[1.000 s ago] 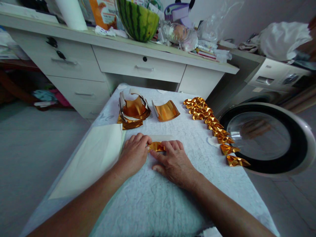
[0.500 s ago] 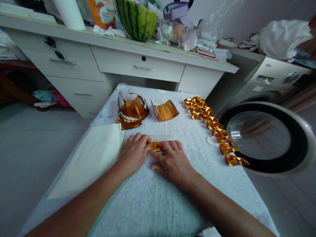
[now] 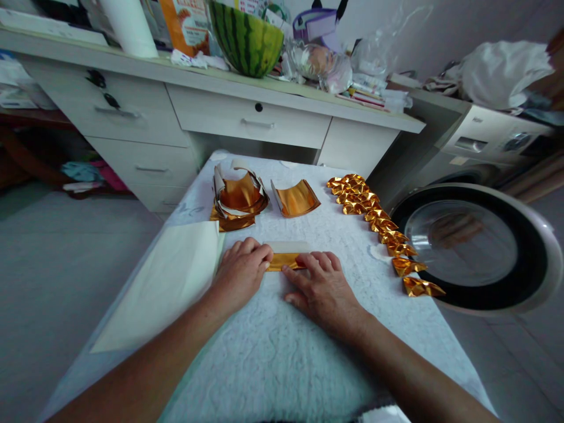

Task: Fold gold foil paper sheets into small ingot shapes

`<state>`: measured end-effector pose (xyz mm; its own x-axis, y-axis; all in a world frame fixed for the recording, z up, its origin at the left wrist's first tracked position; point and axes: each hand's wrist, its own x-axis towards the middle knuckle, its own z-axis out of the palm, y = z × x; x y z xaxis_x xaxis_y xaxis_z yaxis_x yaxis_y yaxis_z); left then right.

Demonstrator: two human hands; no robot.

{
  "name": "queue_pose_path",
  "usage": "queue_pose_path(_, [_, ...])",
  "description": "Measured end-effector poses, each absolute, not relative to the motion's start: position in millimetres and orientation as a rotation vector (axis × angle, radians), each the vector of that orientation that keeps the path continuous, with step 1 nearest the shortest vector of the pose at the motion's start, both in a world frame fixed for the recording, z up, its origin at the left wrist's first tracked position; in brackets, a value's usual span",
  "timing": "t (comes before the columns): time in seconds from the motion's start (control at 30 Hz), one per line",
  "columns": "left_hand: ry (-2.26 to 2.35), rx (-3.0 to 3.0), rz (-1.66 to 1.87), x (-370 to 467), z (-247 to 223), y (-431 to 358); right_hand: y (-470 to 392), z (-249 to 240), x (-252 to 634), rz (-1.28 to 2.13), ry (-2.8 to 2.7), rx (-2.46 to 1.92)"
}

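Note:
A sheet of gold foil paper [image 3: 278, 261], folded into a narrow strip with its pale back showing along the far side, lies flat on the cloth-covered table. My left hand [image 3: 241, 271] is closed at the strip's left end, thumb and forefinger pinching there. My right hand [image 3: 324, 289] rests on the right end, its fingers apart and the forefinger laid along the near edge; the thumb stands away from the paper. Beyond them are a curved gold sheet [image 3: 299, 198] and a curled stack of gold paper [image 3: 240, 197]. Several folded gold pieces [image 3: 408, 265] form a row at the right.
A large off-white sheet [image 3: 163, 282] covers the table's left side. The washing machine's open round door [image 3: 467, 252] stands close to the right edge. Behind, a white drawer desk [image 3: 247, 120] bears a cut watermelon [image 3: 247, 41], a paper roll [image 3: 127, 26] and plastic bags.
My right hand has slid rightward along the strip, so more gold shows between the hands. The left hand stays at its end, and the view has shifted slightly.

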<state>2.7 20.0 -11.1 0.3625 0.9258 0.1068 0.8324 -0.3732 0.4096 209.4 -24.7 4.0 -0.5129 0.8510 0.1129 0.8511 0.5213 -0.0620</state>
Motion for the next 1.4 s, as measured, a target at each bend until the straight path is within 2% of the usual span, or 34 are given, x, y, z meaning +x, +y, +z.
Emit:
queue_pose_path(0.6, [1.571,2.350,0.449,3,-12,21,-35,12,260,-0.090,-2.572,-1.636])
queue_pose_path(0.73, [1.571,2.355,0.455,4,-14,22,-23,34,239,0.026,-2.412,-1.566])
queue_pose_path(0.83, [1.577,2.360,0.473,4,-14,22,-10,41,213,0.272,-2.419,-1.440])
queue_pose_path(0.97, [1.653,2.378,0.459,4,-13,19,6,25,186,0.481,-2.456,-1.300])
queue_pose_path(1.17, [1.781,2.408,0.433,5,-11,14,15,-5,176,0.417,-2.282,-1.423])
queue_pose_path(1.4, [1.831,2.339,0.476,8,-10,14,13,-3,167,0.319,-2.275,-1.571])
